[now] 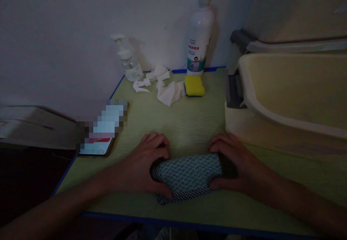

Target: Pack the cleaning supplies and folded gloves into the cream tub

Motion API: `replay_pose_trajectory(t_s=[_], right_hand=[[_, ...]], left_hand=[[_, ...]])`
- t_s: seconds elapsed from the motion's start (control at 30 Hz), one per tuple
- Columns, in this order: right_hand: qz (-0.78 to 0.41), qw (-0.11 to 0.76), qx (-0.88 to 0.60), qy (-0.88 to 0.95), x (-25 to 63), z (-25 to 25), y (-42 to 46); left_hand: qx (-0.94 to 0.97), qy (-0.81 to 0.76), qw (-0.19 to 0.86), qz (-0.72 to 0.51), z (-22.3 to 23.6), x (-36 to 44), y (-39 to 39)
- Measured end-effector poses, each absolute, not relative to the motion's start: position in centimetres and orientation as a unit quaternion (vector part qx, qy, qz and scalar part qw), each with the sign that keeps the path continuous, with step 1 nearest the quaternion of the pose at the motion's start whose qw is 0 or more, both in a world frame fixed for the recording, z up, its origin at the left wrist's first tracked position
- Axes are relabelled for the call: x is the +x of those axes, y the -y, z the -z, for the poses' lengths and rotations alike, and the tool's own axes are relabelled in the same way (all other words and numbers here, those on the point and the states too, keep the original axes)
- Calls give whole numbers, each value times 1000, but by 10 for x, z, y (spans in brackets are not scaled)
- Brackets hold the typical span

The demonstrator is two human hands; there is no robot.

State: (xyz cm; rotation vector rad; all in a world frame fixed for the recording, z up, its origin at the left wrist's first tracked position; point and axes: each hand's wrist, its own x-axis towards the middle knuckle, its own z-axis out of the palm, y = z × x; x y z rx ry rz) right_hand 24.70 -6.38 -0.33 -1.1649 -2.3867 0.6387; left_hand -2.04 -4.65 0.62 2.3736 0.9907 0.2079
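A blue-green knit cloth (189,173) lies rolled into a short log. It rests sideways near the tabletop's (189,124) front edge, checkered hem underneath.

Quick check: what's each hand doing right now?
Left hand: closed on the cloth's left end.
Right hand: closed on its right end.

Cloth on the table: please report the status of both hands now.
Left hand and right hand grip opposite ends of the rolled cloth. Cloth lies on the table. Phone left, apart.
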Motion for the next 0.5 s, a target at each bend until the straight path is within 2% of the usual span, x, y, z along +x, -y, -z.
replay_pose_trajectory(t_s=[0.33,0.5], right_hand=[[-334,179,-483,789,241,-6,66],[-440,203,-459,745,242,-7,62]], left_hand=[[867,-342,353,-84,-11,-19,42],[847,-324,409,-103,-13,-24,37]])
